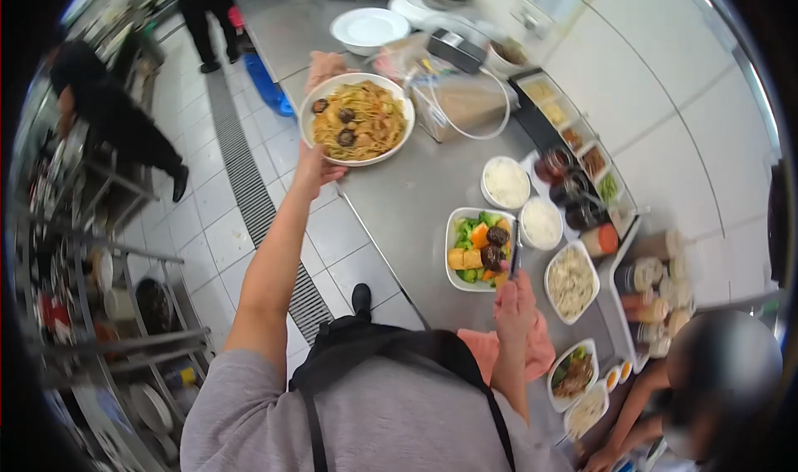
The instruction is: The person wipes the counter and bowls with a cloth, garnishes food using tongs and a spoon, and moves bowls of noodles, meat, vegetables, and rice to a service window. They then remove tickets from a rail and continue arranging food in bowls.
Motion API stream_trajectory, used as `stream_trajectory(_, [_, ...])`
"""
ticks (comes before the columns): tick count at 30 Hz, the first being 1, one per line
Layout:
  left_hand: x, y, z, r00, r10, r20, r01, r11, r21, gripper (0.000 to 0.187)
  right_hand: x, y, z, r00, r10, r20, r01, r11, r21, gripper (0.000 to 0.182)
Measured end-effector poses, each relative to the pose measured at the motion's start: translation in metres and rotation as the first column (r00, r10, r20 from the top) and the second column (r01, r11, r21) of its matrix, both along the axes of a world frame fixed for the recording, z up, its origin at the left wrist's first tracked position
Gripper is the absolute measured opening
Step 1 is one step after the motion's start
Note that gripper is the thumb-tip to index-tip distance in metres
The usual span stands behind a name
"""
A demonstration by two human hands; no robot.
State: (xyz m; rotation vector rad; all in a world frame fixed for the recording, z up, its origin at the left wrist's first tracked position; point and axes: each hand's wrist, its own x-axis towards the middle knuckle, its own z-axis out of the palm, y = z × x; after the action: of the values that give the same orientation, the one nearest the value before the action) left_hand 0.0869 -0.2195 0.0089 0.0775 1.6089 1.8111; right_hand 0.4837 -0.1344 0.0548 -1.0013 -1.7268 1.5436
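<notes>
Bowl [357, 119] atop left hand [314, 172] (noodles inside)

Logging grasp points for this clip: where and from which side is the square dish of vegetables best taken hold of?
Judging by the view, take the square vegetable dish by its bare near-left rim, coming from the counter's open edge. Its walls are low and flared, so fingers can slip under and a thumb rest on top. The right hand holds a dark utensil over its right side, and the rice bowls crowd the far side.

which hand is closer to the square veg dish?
Right. The right hand holds a utensil at the edge of the square vegetable dish; the left hand is far off, holding the noodle bowl.
</notes>
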Motion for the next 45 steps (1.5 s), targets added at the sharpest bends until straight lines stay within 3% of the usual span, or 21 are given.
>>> stream_trajectory(1, [-0.005,0.001,-0.003,0.998,-0.055,0.016,0.055,0.997,-0.049,0.049,-0.004,-0.009,-0.003,0.998,-0.061,0.017,0.061,0.998,-0.02,0.042])
stream_trajectory(3, [-0.01,0.001,-0.001,0.996,-0.093,0.015,0.093,0.993,-0.073,0.042,-0.006,-0.032,-0.011,0.934,-0.249,-0.256,0.185,0.951,-0.247,0.038])
stream_trajectory(4, [-0.011,0.0,0.005,0.985,-0.172,-0.008,0.171,0.983,-0.065,0.042,0.005,-0.038,-0.033,0.924,-0.331,-0.191,0.308,0.941,-0.14,0.041])
stream_trajectory(5, [-0.019,0.001,-0.009,0.991,-0.11,0.076,0.111,0.994,-0.018,0.047,0.002,-0.046,-0.03,0.903,-0.394,-0.173,0.372,0.917,-0.145,0.041])
stream_trajectory(7, [-0.022,-0.002,-0.016,0.989,-0.105,0.108,0.1,0.994,0.044,0.047,-0.014,-0.049,-0.023,0.625,-0.769,-0.135,0.663,0.614,-0.428,0.045])
stream_trajectory(8, [-0.022,-0.004,-0.016,0.988,-0.122,0.092,0.112,0.988,0.105,0.05,-0.006,-0.047,-0.029,0.654,-0.739,-0.162,0.549,0.61,-0.571,0.048])
stream_trajectory(9, [-0.018,-0.005,-0.012,0.99,-0.102,0.098,0.093,0.991,0.095,0.051,-0.009,-0.046,-0.031,0.624,-0.764,-0.167,0.572,0.592,-0.568,0.048])
stream_trajectory(11, [-0.011,-0.011,-0.012,0.99,-0.067,0.121,0.056,0.994,0.097,0.052,-0.022,-0.042,-0.032,0.694,-0.666,-0.275,0.368,0.655,-0.66,0.042])
stream_trajectory(14, [-0.015,-0.038,-0.035,0.968,-0.081,0.238,0.053,0.991,0.119,0.051,-0.032,-0.034,-0.034,0.704,-0.655,-0.275,0.403,0.687,-0.605,0.045])
stream_trajectory(18, [-0.005,-0.073,-0.048,0.953,-0.167,0.253,0.134,0.981,0.143,0.051,-0.046,-0.021,-0.046,0.653,-0.714,-0.254,0.403,0.611,-0.681,0.045])
stream_trajectory(21, [0.002,-0.086,-0.054,0.953,-0.179,0.244,0.142,0.977,0.162,0.053,-0.036,-0.014,-0.055,0.713,-0.626,-0.316,0.282,0.668,-0.688,0.041])
stream_trajectory(23, [0.01,-0.095,-0.053,0.955,-0.181,0.235,0.144,0.976,0.166,0.053,-0.009,-0.014,-0.037,0.944,-0.329,-0.036,0.3,0.898,-0.322,0.031])
stream_trajectory(24, [0.019,-0.1,-0.048,0.954,-0.151,0.26,0.11,0.98,0.166,0.054,0.01,-0.018,-0.033,0.94,-0.339,-0.036,0.31,0.893,-0.326,0.031])
stream_trajectory(25, [0.029,-0.106,-0.043,0.951,-0.122,0.284,0.076,0.983,0.165,0.054,0.033,-0.022,-0.029,0.866,-0.427,0.258,0.389,0.902,0.188,0.034])
stream_trajectory(26, [0.04,-0.116,-0.037,0.95,-0.131,0.285,0.087,0.983,0.161,0.054,0.052,-0.026,-0.027,0.668,-0.596,0.445,0.221,0.73,0.647,0.041])
stream_trajectory(30, [0.087,-0.161,-0.017,0.955,-0.101,0.279,0.052,0.983,0.178,0.055,0.103,-0.043,-0.037,0.591,-0.661,0.463,0.093,0.626,0.774,0.055])
stream_trajectory(33, [0.134,-0.185,-0.003,0.939,-0.08,0.334,0.026,0.986,0.163,0.053,0.112,-0.051,-0.038,0.671,-0.586,0.455,-0.021,0.598,0.801,0.054])
stream_trajectory(36, [0.19,-0.199,0.002,0.932,-0.183,0.312,0.134,0.976,0.172,0.051,0.142,-0.053,-0.06,0.706,-0.444,0.551,-0.045,0.749,0.661,0.05])
stream_trajectory(38, [0.234,-0.198,0.005,0.932,-0.191,0.308,0.144,0.975,0.169,0.051,0.165,-0.062,-0.068,0.8,-0.453,0.393,0.267,0.856,0.443,0.046])
stream_trajectory(42, [0.306,-0.179,-0.004,0.915,-0.24,0.325,0.206,0.969,0.137,0.051,0.229,-0.095,-0.063,0.82,-0.385,0.423,0.244,0.904,0.351,0.045])
stream_trajectory(45, [0.328,-0.165,-0.021,0.87,-0.335,0.362,0.305,0.942,0.139,0.051,0.297,-0.125,-0.065,0.779,-0.481,0.401,0.272,0.837,0.476,0.046])
